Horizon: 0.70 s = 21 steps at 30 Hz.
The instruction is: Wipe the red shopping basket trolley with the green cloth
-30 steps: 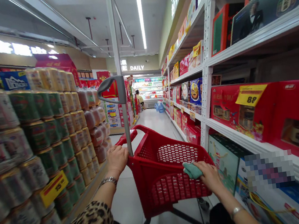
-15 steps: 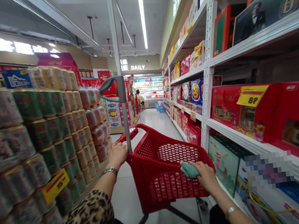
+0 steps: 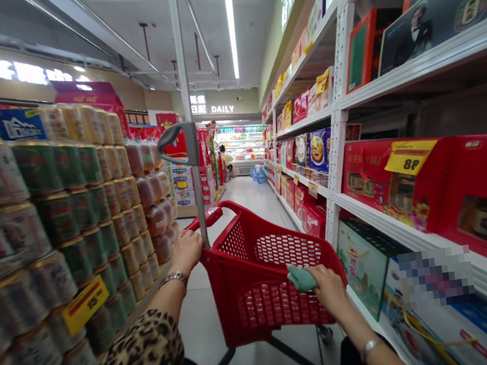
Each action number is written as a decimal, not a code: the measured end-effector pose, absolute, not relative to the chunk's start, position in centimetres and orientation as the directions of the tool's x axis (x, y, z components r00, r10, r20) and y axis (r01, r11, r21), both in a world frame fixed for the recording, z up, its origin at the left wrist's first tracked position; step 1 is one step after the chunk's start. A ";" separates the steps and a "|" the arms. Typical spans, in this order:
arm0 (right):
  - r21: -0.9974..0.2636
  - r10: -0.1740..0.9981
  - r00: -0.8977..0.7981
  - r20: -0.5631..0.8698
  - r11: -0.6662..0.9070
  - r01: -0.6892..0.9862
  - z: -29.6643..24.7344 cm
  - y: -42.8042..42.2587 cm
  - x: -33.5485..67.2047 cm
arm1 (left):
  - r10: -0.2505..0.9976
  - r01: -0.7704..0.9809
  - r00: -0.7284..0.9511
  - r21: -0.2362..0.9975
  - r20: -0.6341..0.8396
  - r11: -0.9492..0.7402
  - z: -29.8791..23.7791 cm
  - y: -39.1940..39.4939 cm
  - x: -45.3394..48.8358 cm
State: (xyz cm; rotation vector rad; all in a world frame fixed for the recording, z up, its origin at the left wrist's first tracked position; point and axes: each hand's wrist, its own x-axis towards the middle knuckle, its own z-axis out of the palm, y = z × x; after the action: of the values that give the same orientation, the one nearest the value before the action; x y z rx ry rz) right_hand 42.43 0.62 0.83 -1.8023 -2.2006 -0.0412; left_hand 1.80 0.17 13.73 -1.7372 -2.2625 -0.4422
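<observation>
A red plastic shopping cart with perforated basket walls stands before me, turned sideways in the aisle. My left hand is closed around the left end of its red handle, beside a tall metal pole carrying a grey loop grip. Between the fingers of my right hand is a bunched green cloth, held against the basket's near rim. That hand rests at the rim's right part; its fingertips are partly hidden by the cloth.
Stacked packs of cans line the left side. White metal shelves with gift boxes run close along the right. A tiled aisle floor leads to blue water bottles, a person and a lit refrigerated display.
The cart and both hands have shifted slightly left in the view. My grip on the handle and on the cloth looks the same.
</observation>
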 end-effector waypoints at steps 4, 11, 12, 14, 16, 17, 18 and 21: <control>-0.147 0.962 -0.184 0.204 0.216 0.965 1.6 0.3 42.0 | 0.889 0.971 -0.237 0.076 0.391 0.225 13.4 0.5 1.0; -0.189 0.950 -0.245 0.194 0.281 0.941 3.0 0.2 39.6 | 0.881 0.977 -0.213 0.061 0.422 0.206 12.9 1.0 0.6; -0.208 0.944 -0.262 0.199 0.302 0.930 3.2 0.2 39.1 | 0.882 0.976 -0.214 0.061 0.420 0.207 13.0 0.9 0.8; -0.244 0.927 -0.309 0.215 0.357 0.902 3.7 0.3 37.7 | 0.883 0.975 -0.218 0.064 0.415 0.211 13.1 0.8 1.1; -0.281 0.904 -0.355 0.239 0.415 0.866 4.1 0.5 36.2 | 0.886 0.974 -0.226 0.070 0.406 0.216 13.2 0.7 1.5; -0.297 0.892 -0.373 0.254 0.439 0.848 4.3 0.6 35.5 | 0.886 0.973 -0.231 0.076 0.401 0.219 13.3 0.6 1.7; -0.311 0.881 -0.387 0.270 0.461 0.831 4.5 0.6 34.7 | 0.886 0.971 -0.237 0.082 0.398 0.223 13.3 0.5 1.9; -0.333 0.855 -0.413 0.313 0.506 0.796 4.9 0.8 32.5 | 0.884 0.968 -0.249 0.102 0.396 0.228 13.4 0.4 2.4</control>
State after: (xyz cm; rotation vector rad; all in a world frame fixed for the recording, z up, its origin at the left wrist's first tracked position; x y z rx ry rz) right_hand 32.51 0.78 4.91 -1.3587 -2.3108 0.1817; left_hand 2.39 0.37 13.37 -1.7424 -2.2483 -0.4798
